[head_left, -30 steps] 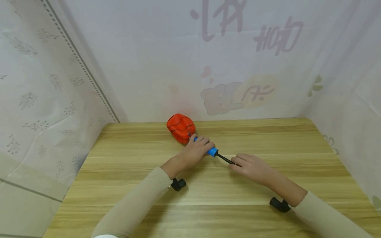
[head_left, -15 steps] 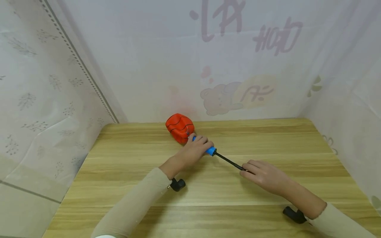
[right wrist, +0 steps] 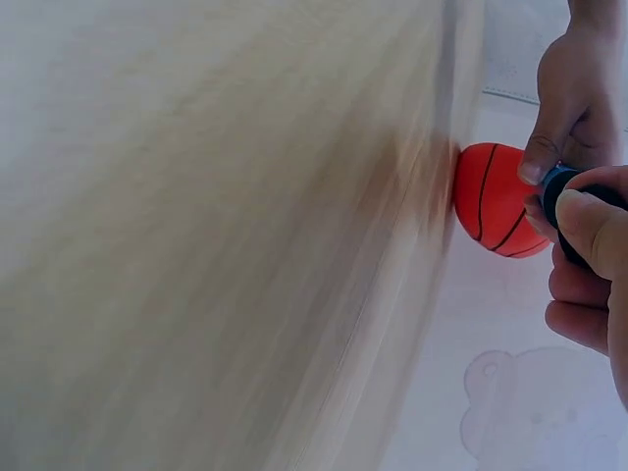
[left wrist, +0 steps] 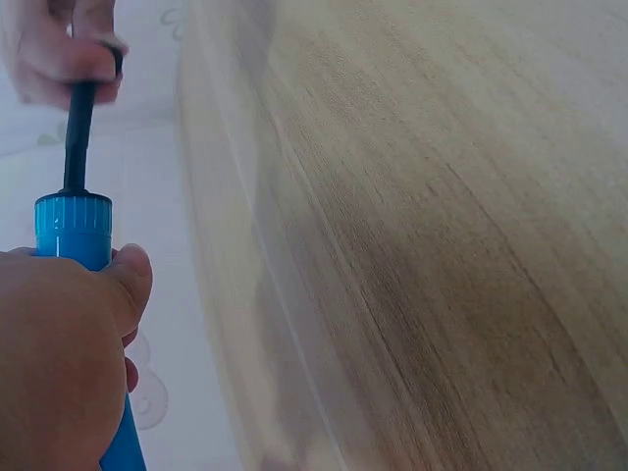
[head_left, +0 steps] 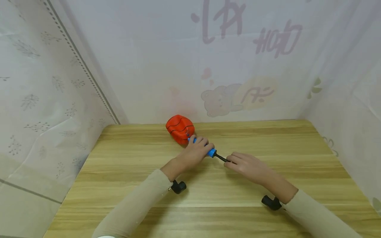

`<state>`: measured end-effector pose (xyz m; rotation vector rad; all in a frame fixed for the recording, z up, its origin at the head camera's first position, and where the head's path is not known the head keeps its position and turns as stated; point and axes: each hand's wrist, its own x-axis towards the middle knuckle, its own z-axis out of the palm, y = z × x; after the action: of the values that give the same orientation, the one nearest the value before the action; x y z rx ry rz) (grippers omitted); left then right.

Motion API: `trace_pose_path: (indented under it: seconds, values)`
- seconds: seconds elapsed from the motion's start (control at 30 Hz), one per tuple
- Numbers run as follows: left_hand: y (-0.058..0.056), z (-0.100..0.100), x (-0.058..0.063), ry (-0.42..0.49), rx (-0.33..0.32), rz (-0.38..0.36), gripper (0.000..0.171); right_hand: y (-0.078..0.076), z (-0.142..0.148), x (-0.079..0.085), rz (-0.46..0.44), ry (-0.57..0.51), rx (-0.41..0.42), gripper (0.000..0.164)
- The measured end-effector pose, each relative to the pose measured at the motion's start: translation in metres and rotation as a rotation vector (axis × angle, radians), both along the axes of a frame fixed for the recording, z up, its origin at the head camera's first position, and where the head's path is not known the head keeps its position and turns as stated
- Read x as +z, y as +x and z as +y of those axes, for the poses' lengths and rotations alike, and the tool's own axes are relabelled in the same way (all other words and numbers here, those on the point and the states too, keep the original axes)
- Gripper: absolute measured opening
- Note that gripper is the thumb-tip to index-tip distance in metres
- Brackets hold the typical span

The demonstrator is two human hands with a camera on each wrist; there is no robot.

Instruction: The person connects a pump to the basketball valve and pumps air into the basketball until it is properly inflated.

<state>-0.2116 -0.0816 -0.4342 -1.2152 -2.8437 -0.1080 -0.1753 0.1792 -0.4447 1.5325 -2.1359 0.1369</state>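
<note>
A partly sunken orange-red toy basketball [head_left: 177, 127] with black lines sits near the back edge of the table. At its near side is the tip of a blue hand pump [head_left: 212, 152]. My left hand [head_left: 194, 152] grips the pump's barrel, thumb and fingers wrapped round it. From the barrel's end comes a short length of black rod [left wrist: 78, 142]. My right hand [head_left: 249, 168] holds the black handle [right wrist: 571, 250] at the rod's outer end, with its fingers curled round it. The ball looks rounder from the side in the right wrist view.
The wood-grain table [head_left: 226, 218] reaches back to a printed cloth wall [head_left: 143, 66]. More cloth stands at the left and right sides. Black wrist cameras [head_left: 271, 202] hang below both sleeves.
My right hand first drew the pump handle out to the right and towards me, then pushed it back in, so less rod shows. The left hand and ball stay almost in place.
</note>
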Motion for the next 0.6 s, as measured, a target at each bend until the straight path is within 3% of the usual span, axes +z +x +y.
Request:
trace_pose_path:
  seconds: [0.17,0.4,0.6]
  values:
    - [0.000,0.001,-0.003,-0.008,-0.017,0.011,0.020,-0.009,-0.012,-0.002,-0.002,0.008,0.009,0.044]
    - [-0.001,0.000,-0.004,0.004,-0.023,0.018,0.019,-0.013,-0.019,-0.002,-0.037,-0.001,-0.004,0.007]
    - [-0.003,-0.002,-0.002,0.048,-0.040,0.014,0.019,-0.009,-0.016,-0.005,-0.057,-0.017,-0.021,0.025]
